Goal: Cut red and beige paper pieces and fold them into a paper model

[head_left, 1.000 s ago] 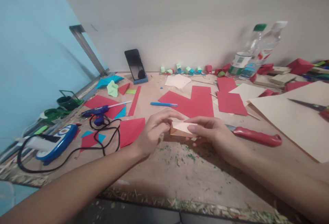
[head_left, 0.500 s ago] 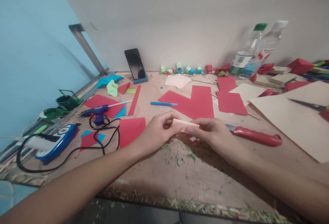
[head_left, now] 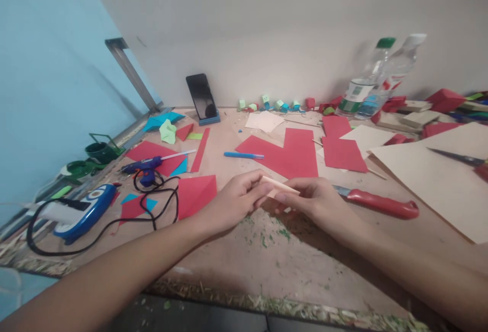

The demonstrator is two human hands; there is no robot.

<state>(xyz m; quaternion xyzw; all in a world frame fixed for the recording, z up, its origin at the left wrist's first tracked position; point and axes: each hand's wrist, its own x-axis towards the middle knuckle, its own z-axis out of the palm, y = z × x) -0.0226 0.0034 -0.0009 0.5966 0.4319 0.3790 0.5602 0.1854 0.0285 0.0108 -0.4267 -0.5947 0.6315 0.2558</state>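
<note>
A small folded piece of cream paper [head_left: 281, 185] is held above the table between both hands. My left hand [head_left: 246, 194] pinches its left end, thumb on the near face and fingers curled behind. At the other end my right hand [head_left: 310, 197] grips it the same way, thumb pressed on the near side. Its underside is partly hidden by the fingers. Just beyond the hands lie a red sheet of paper [head_left: 301, 151] and a blue pen [head_left: 243, 155]. A knife with a red handle [head_left: 381, 202] rests right of my right hand.
Left of the hands are a glue gun [head_left: 143, 165] with a looping black cord, and red paper [head_left: 196, 195]. A phone [head_left: 202, 97] leans in a stand by the wall. Two plastic bottles [head_left: 356, 95] stand at the back right. Scissors [head_left: 457, 156] lie on a large cream sheet [head_left: 430, 184].
The folded cream paper has tilted, its right end now lower, and its long upper edge shows more. Both hands keep their hold and have turned slightly with it.
</note>
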